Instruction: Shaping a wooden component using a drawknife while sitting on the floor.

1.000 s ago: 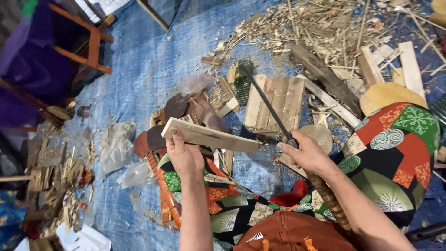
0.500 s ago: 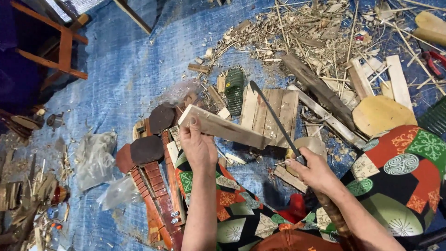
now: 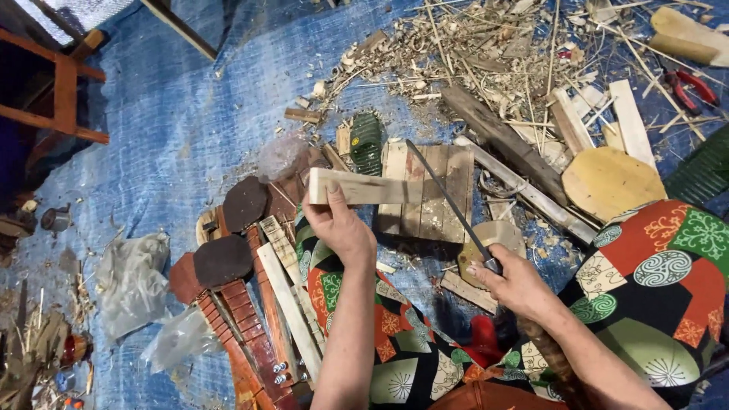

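Blue tarpaulin (image 3: 175, 144) covers the floor, littered with wood scraps. At far left stands a wooden chair frame (image 3: 64, 99), and nearer, crumpled clear plastic bags (image 3: 133, 281) lie on the sheet. Right of them, dark octagonal wooden pieces (image 3: 222, 260) rest on reddish-brown ridged strips (image 3: 247, 334). The left hand (image 3: 339, 228) is clenched around one end of a pale wooden slat (image 3: 364, 187), holding it level above a small pallet of planks (image 3: 429, 190). Further right, the right hand (image 3: 516, 285) grasps the handle of a long dark blade (image 3: 448, 199), whose tip points far-left toward the slat. Shavings (image 3: 486, 45) pile beyond, with red-handled pliers (image 3: 687, 85) at far right.
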